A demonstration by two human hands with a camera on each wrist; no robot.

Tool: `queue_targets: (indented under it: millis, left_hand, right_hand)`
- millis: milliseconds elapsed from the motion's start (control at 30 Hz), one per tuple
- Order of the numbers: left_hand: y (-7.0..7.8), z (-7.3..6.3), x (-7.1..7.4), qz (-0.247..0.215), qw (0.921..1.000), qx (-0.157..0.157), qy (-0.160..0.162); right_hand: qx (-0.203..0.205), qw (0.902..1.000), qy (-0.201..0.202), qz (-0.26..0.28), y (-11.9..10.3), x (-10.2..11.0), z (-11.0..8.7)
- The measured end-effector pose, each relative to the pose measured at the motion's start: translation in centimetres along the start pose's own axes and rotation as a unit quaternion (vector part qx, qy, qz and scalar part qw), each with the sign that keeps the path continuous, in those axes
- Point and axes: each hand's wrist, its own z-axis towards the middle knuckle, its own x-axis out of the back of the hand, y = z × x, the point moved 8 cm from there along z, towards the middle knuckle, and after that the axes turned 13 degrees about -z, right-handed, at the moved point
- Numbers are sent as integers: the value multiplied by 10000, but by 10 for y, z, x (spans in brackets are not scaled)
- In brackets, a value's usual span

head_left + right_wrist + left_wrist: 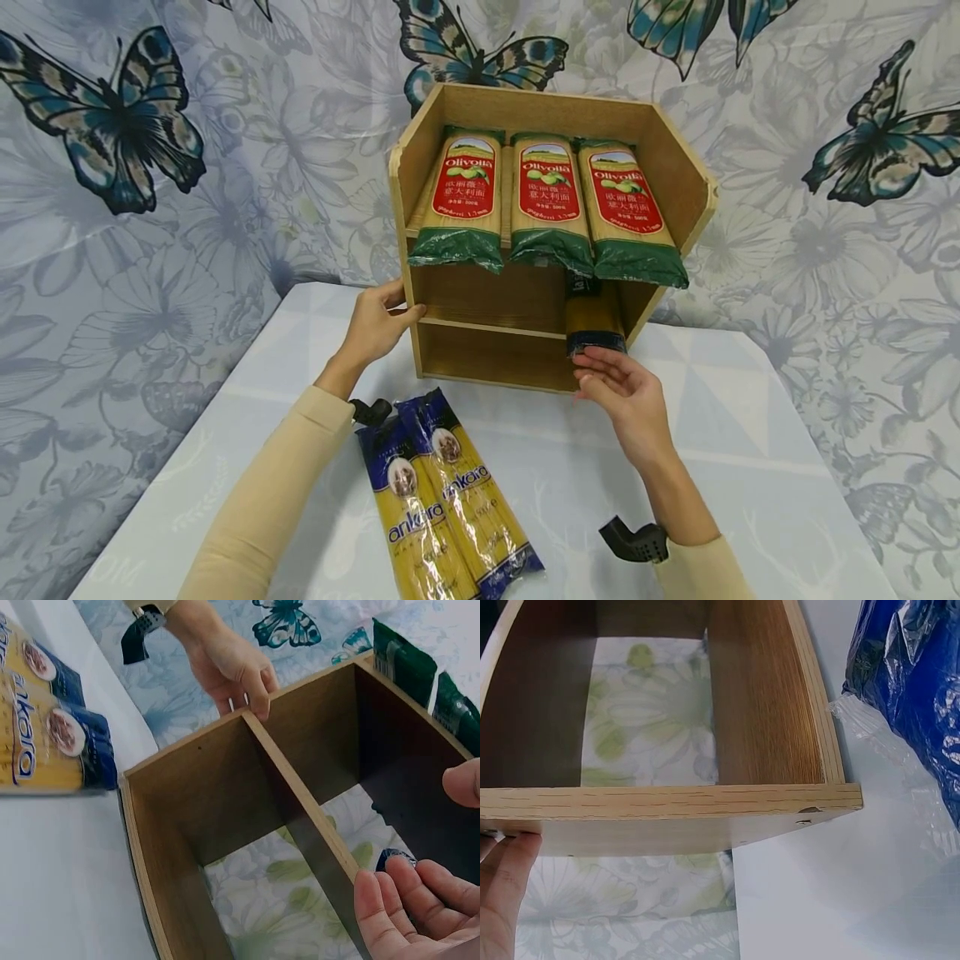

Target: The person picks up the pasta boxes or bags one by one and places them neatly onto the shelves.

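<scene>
My left hand (382,321) grips the left side panel of a wooden shelf (487,354), thumb on its front edge. At the shelf's right, a spaghetti pack (594,315) with a dark blue end lies in the middle compartment. My right hand (622,396) touches the pack's front end with its fingertips; in the right wrist view the thumb stands apart from the fingers. Two yellow and blue Ankara pasta packs (408,508) lie overlapping on the table before the shelf. The hidden part of the inserted pack runs back under the upper board.
Three Olivoilà spaghetti packs (550,187) with red labels and green ends lie side by side on the top level, their ends overhanging the front. The white table (720,433) carries the shelf. A butterfly-patterned cloth (300,150) hangs behind.
</scene>
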Motion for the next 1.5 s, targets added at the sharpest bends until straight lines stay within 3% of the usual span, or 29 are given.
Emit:
queue_targets:
  millis: [267,733,1067,1500]
  left_hand:
    - [-2,-1,-1,20,10000,37,-25]
    - [1,-1,-4,58,10000,19,-49]
    - [2,1,-2,88,9999,63,13]
    - [-2,1,1,76,9999,127,82]
  right_hand:
    - [259,9996,-6,-112,-1,4,11]
    - [120,9986,-94,-514,4,8,18]
    - [291,9954,-487,-778,-6,3,-6]
    - [413,9918,-951,-752,-15,-21,-46]
